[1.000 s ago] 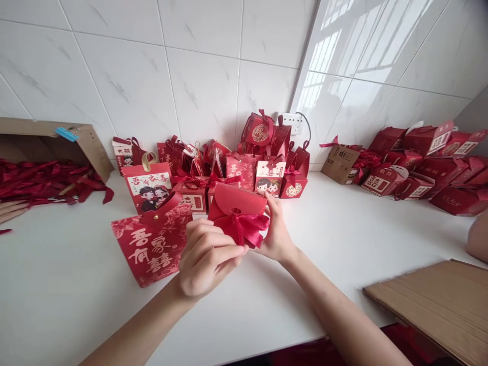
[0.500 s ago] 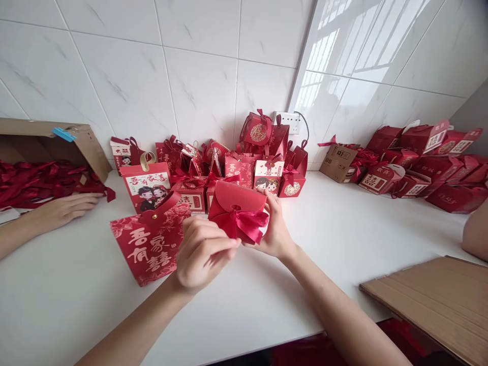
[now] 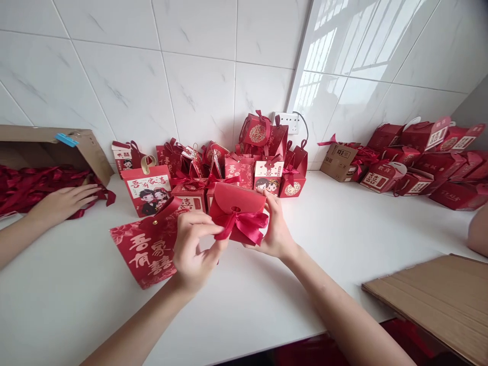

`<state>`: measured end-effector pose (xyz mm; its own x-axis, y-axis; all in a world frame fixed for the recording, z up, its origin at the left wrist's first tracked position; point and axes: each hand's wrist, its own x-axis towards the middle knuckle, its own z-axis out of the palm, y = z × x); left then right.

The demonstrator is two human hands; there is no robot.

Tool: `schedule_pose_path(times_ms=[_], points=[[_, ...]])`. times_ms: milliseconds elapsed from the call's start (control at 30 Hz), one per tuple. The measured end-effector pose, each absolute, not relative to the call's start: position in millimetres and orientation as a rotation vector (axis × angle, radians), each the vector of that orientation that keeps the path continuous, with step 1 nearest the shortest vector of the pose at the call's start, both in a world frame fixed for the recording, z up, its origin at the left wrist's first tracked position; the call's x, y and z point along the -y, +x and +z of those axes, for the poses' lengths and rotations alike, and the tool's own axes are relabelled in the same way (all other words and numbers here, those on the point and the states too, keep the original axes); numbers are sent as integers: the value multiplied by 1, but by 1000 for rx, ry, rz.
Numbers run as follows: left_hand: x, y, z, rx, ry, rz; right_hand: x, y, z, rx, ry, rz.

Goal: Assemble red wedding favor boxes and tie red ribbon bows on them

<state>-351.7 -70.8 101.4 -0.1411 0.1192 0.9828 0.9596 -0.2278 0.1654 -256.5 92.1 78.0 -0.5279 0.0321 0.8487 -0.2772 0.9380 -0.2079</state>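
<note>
A small red gift box (image 3: 244, 200) with a rounded flap is held up over the table by my right hand (image 3: 277, 226), whose fingers wrap its right side. Across the front of the box is a dark pink ribbon bow (image 3: 247, 223). My left hand (image 3: 200, 246) pinches the bow's left tail between thumb and fingers. Just behind my left hand, a red gift bag (image 3: 147, 249) with pale lettering and a ribbon handle is partly covered by it.
Along the tiled wall stand several red gift boxes (image 3: 267, 175). More boxes (image 3: 446, 170) are piled at right. At left, another person's hand (image 3: 63, 201) rests by a cardboard box (image 3: 91, 152) of red ribbons. Flat cardboard (image 3: 430, 300) lies at lower right.
My left hand has shifted slightly left and now pinches the ribbon tail, drawing it out to the side. The other person's hand has moved a little toward the ribbons.
</note>
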Motion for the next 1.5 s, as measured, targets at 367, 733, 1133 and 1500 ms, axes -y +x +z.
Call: schedule_pose_path(times_ms=[367,733,1133,1500], points=[[74,-347,105,1194,-1553,-1264,-90,-256,75,2063,223,475],[75,-346,106,1186,-1564,-1229,-90,-257,72,2022,253,524],[86,-335,112,1244,-1494,-1109,-80,-255,78,1915,319,615],[89,-332,115,1226,-1490,-1098,-75,-251,82,1895,306,571]])
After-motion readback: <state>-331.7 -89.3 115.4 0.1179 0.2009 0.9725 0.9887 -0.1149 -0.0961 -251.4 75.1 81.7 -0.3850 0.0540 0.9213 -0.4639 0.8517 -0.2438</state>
